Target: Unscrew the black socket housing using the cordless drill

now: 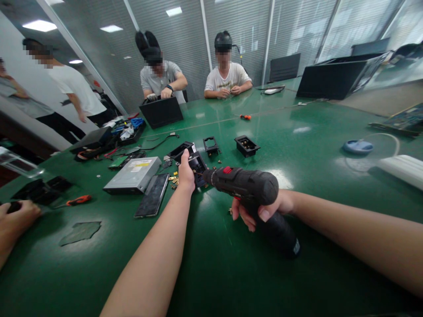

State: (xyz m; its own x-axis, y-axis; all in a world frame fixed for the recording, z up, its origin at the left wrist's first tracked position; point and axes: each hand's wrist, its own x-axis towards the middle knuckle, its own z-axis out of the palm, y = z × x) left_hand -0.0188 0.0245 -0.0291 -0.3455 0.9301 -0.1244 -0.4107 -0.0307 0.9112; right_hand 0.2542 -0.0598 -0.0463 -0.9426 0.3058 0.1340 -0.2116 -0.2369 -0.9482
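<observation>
Right hand [277,204]: fingers wrapped around drill [246,184], tip at black housing [198,164]. Left hand [187,174]: fingers closed on housing. Open black box [250,152] beyond, on green tabletop [211,246].

You are working with bare hands and bare forearms. Your left forearm [155,255] is showing uncovered from the bottom edge of the view to the left wrist [189,188], looking broad at its near end and tapering smoothly. Your right forearm [350,233] is showing uncovered too, from the right edge of the view, looking widest there and narrowing towards the right wrist [291,201]. Your left hand [187,174] is displaying a rounded thumb tip [186,154], while most of its fingers are hiding from this angle. Your right hand [275,208] is displaying a thumb [265,214] with a blunt, rounded end and several slim fingers [244,215], their finer detail blurring.
</observation>
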